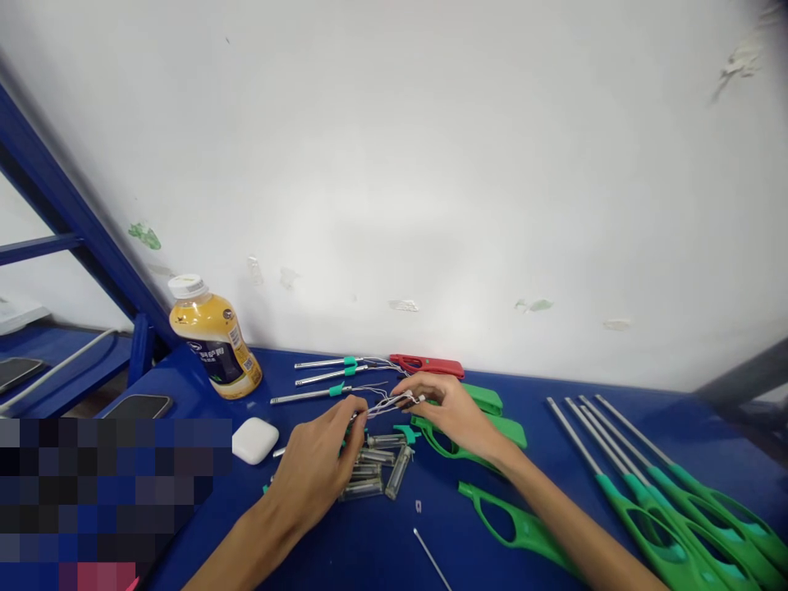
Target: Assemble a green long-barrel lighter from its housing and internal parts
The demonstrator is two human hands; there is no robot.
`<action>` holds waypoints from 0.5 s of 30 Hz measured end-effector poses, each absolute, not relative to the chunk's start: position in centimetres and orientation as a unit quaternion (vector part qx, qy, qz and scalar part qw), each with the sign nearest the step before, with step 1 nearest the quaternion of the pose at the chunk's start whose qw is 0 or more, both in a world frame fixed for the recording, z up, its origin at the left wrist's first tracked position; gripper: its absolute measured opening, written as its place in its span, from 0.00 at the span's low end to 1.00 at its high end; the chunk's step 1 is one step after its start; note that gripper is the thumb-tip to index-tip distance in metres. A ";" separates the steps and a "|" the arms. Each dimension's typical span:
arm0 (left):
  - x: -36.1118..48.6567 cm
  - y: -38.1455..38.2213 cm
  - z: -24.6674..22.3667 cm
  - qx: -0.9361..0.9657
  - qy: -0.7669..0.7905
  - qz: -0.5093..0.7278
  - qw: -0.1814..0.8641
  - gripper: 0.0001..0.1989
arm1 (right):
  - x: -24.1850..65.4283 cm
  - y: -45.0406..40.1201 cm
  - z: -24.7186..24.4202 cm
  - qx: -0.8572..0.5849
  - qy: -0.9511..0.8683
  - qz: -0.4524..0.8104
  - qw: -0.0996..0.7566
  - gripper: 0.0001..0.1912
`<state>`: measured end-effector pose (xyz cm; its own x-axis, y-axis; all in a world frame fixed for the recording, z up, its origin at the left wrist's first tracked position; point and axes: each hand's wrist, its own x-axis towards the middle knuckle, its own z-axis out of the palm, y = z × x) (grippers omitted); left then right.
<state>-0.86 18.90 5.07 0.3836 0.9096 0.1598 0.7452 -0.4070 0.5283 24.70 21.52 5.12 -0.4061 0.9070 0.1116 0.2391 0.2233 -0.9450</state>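
Observation:
Thin grey wires [385,404] stretch between my two hands above the blue table. My left hand [321,451] pinches them at one end. The fingertips of my right hand [454,410] close on the other end, beside a small white piece [420,399]. Just behind lie three metal lighter tubes [311,396] with teal clips and loose wires. Several clear fuel tanks [399,472] are heaped below my hands, partly hidden by the left. A red lighter handle [428,365] lies beyond my right hand, and green handle shells [508,428] lie under and beside my right wrist.
Finished-looking long green lighters [656,509] lie fanned at the right. A yellow drink bottle [215,341], a white rounded case [254,441] and a phone [136,408] stand or lie left. A thin metal rod [432,558] lies in front. The white wall [394,180] rises behind the table.

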 end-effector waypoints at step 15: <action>-0.8 19.0 5.1 0.805 0.532 0.169 0.199 0.15 | 25.7 21.9 6.0 -0.396 -0.676 0.523 0.335 0.19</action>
<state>-0.80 19.01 5.15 0.3769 0.9243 0.0602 0.7894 -0.3545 0.5012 25.73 21.86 5.99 -0.4607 0.8867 0.0389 0.1852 0.1389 -0.9728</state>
